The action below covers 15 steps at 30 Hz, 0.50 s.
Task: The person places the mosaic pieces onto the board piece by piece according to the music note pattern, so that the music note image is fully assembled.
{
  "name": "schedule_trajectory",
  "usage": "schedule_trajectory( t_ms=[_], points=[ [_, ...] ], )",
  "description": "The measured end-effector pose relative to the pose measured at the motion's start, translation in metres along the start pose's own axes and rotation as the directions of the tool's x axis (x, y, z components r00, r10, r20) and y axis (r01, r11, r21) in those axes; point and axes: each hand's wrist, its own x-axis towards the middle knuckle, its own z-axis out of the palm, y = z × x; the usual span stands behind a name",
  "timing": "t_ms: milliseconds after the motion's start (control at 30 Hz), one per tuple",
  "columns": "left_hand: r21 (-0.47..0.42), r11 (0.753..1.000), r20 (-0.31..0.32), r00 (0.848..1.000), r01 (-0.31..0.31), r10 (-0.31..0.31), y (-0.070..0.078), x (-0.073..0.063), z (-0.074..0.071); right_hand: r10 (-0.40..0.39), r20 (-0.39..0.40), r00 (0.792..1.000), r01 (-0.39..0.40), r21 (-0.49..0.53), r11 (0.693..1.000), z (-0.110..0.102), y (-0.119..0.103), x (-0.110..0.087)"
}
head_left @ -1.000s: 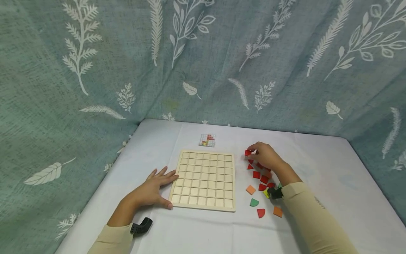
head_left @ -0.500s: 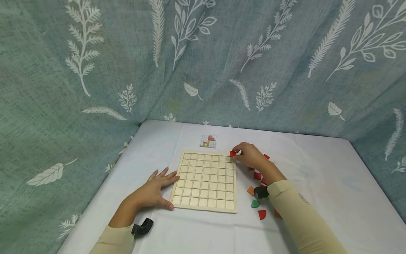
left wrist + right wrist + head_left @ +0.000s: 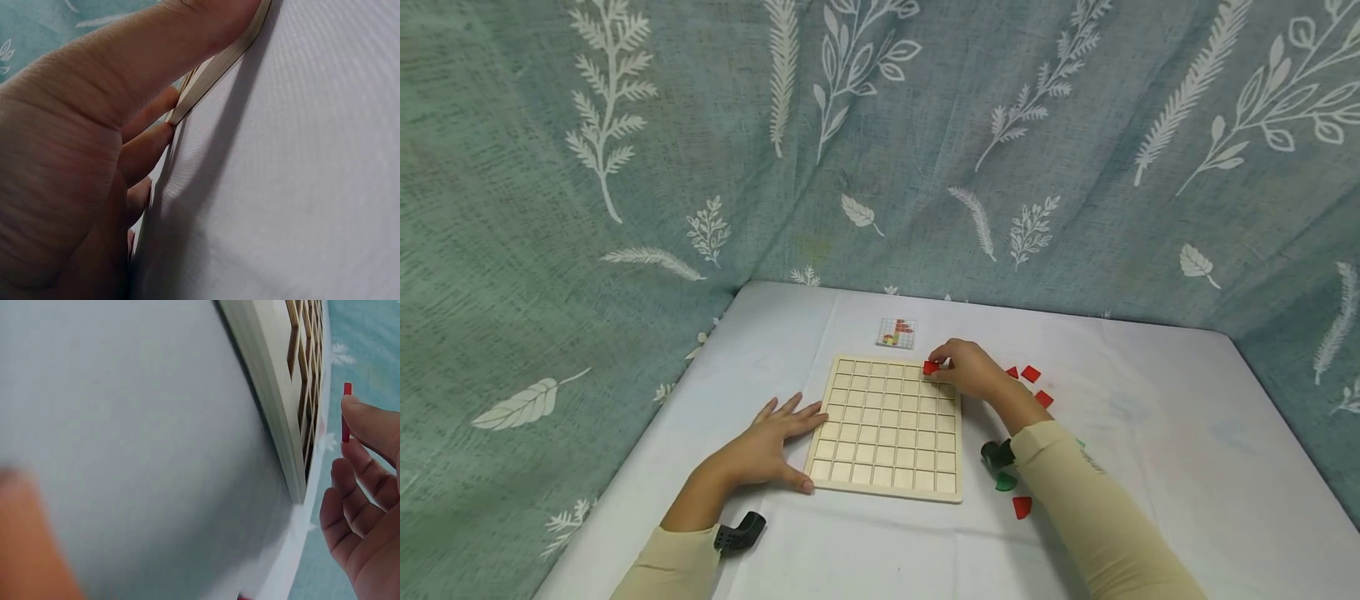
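Note:
My right hand point(image 3: 973, 371) pinches a red square tile point(image 3: 931, 367) between thumb and forefinger. The tile overlaps the top right part of a pale wooden grid board point(image 3: 886, 429). Seen edge-on in the right wrist view, the red tile point(image 3: 347, 419) stands out past the board's rim, its other side toward the fabric backdrop. My left hand point(image 3: 763, 454) lies beside the board's left edge with fingers spread. Its fingertips and thumb touch the frame, as the left wrist view also shows at the board's wooden side point(image 3: 215, 69).
A small picture card point(image 3: 897, 332) with a coloured grid pattern lies behind the board. Loose tiles are scattered to the right, including a red tile point(image 3: 1031, 373), a green quarter-round point(image 3: 1006, 482) and a red quarter-round point(image 3: 1022, 507). The right forearm hides others. A leaf-patterned curtain point(image 3: 880, 150) hangs behind.
My right hand has carried the red tile leftward from the loose pile to the board's top right part. The left hand keeps its place at the board's edge.

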Motion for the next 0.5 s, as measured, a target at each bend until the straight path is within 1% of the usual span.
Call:
schedule_trajectory(
  t_ms=[167,300,500],
  points=[
    [0.005,1.0,-0.002,1.0,-0.001,0.001,-0.001,-0.001,-0.002,-0.042,0.009,0.999,0.042,0.005,0.999,0.008,-0.007,0.007],
    [0.003,1.0,0.004,1.0,-0.004,0.004,0.0,-0.001,-0.003,-0.055,0.016,0.998,0.054,0.018,0.998,0.015,-0.012,0.011],
    [-0.01,1.0,0.015,1.0,-0.016,0.016,0.001,-0.002,-0.004,-0.093,0.021,0.995,0.093,-0.012,0.996,0.021,-0.019,0.016]
  ],
)
